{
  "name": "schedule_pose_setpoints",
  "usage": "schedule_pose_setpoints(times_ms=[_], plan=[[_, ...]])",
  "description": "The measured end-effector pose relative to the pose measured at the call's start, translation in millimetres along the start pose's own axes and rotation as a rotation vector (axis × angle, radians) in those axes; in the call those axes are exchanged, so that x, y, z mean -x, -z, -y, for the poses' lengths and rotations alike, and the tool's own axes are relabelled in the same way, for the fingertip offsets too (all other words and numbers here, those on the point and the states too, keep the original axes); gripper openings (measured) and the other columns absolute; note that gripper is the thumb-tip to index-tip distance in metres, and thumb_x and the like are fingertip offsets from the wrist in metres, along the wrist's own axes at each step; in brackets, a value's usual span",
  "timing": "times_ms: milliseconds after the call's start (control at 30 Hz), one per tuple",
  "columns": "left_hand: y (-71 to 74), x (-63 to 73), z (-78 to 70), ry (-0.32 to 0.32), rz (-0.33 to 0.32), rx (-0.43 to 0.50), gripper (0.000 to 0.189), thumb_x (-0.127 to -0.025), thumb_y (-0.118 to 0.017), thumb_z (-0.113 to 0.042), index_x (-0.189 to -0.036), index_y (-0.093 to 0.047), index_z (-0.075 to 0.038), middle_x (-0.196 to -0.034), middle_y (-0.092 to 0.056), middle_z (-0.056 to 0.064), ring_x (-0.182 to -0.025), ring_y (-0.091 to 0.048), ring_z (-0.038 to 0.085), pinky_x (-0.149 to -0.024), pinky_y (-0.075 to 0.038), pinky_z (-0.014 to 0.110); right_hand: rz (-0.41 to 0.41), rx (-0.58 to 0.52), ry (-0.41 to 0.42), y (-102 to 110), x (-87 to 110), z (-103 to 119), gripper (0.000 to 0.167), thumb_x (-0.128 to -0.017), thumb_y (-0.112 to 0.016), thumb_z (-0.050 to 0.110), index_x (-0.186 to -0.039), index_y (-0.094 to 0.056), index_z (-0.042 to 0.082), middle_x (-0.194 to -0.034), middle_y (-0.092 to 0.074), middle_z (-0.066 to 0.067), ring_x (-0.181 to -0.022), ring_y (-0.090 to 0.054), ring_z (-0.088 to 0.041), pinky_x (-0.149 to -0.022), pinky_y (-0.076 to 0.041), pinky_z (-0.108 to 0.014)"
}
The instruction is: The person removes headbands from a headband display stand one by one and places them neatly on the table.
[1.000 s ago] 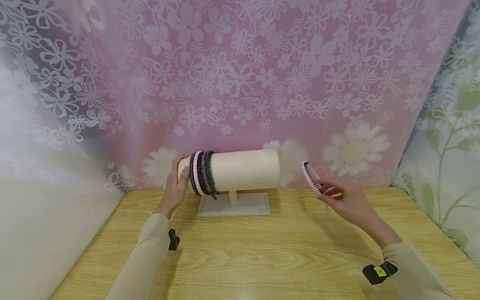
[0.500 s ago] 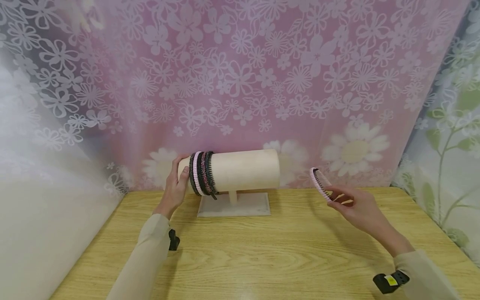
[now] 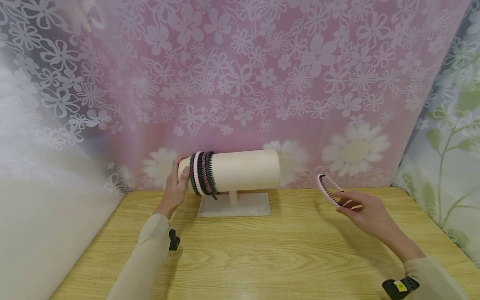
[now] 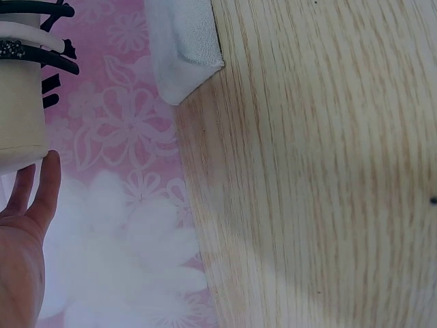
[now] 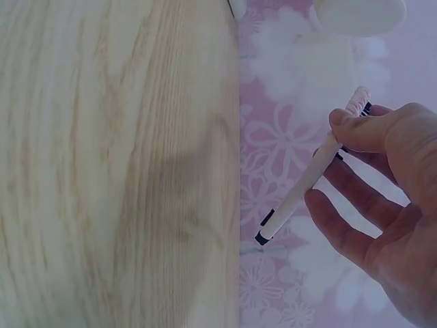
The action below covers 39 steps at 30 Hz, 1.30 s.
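My right hand (image 3: 371, 212) pinches a pink headband (image 3: 324, 191) with dark comb teeth on its inner side, held up to the right of a cream display stand (image 3: 245, 171). In the right wrist view, thumb and fingers grip this pink headband (image 5: 304, 184) near one end; its other, black-tipped end points down and left. My left hand (image 3: 174, 187) holds the left end of the stand's padded roll, thumb at the front. Several headbands (image 3: 202, 173), black, pink and a speckled one, sit side by side round the roll near that hand.
The stand's flat base (image 3: 256, 204) rests on a wood-grain table (image 3: 240, 254), close to its back edge. A pink flowered curtain (image 3: 240, 83) hangs right behind, with pale flowered sheets (image 3: 450, 166) at either side.
My right hand has moved right and slightly down with the pink headband, away from the stand, and the headband has turned to show more of its loop. My left hand stays put.
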State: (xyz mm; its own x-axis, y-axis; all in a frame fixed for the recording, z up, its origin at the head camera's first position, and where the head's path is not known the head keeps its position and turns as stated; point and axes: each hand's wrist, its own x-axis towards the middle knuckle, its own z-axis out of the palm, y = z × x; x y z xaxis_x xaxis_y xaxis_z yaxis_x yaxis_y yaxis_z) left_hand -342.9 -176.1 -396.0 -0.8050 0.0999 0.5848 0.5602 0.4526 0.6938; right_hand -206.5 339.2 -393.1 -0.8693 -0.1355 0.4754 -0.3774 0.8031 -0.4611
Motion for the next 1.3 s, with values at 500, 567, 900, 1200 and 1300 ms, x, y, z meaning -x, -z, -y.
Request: schedule_pose_setpoints(times_ms=[500,567,900,1200,1300], plan=[[1.4,-0.7,-0.3,-0.005,0.008,0.01,0.047,-0.11,-0.038,-0.035,-0.156,-0.035,-0.023,-0.15,-0.051,0.01,-0.116,-0.058,0.03,-0.095,-0.045,0.051,0.031,0.081,-0.027,6,11.0,-20,0.035,-0.083,-0.081,0.002,-0.116,-0.076,0.006,-0.089,-0.076,-0.007,-0.071,-0.067,-0.003,-0.061,-0.054,-0.021],[1.2,-1.3,0.3,-0.01,0.008,0.004,0.047,-0.11,-0.038,-0.035,-0.156,-0.035,-0.022,-0.15,-0.051,0.01,-0.117,-0.058,0.03,-0.096,-0.045,0.052,0.036,0.085,-0.023,7,12.5,-24,0.034,-0.082,-0.082,0.001,-0.115,-0.076,0.005,-0.087,-0.076,-0.008,-0.069,-0.067,-0.003,-0.059,-0.053,-0.021],[0.8,-0.9,2.9,-0.02,0.013,0.005,0.048,-0.11,-0.038,-0.034,-0.156,-0.035,-0.02,-0.151,-0.05,0.011,-0.117,-0.058,0.033,-0.096,-0.046,0.053,0.056,0.133,-0.031,13,22.5,-38,0.033,-0.081,-0.082,0.002,-0.113,-0.077,0.007,-0.082,-0.075,-0.002,-0.065,-0.066,0.0,-0.056,-0.05,-0.022],[0.5,-0.7,3.8,-0.013,0.011,0.006,0.049,-0.11,-0.038,-0.036,-0.156,-0.035,-0.02,-0.15,-0.05,0.013,-0.116,-0.058,0.033,-0.095,-0.046,0.054,0.065,0.172,-0.046,18,30.9,-52,0.029,-0.079,-0.083,0.004,-0.108,-0.078,0.007,-0.079,-0.074,0.0,-0.064,-0.064,0.002,-0.055,-0.047,-0.023],[0.7,-1.1,3.3,-0.015,0.006,0.005,0.049,-0.11,-0.038,-0.036,-0.155,-0.035,-0.02,-0.149,-0.051,0.013,-0.116,-0.058,0.034,-0.095,-0.046,0.054,0.071,0.185,-0.05,19,33.0,-57,0.028,-0.079,-0.083,0.004,-0.107,-0.079,0.008,-0.079,-0.074,0.001,-0.064,-0.063,0.003,-0.055,-0.046,-0.023]])
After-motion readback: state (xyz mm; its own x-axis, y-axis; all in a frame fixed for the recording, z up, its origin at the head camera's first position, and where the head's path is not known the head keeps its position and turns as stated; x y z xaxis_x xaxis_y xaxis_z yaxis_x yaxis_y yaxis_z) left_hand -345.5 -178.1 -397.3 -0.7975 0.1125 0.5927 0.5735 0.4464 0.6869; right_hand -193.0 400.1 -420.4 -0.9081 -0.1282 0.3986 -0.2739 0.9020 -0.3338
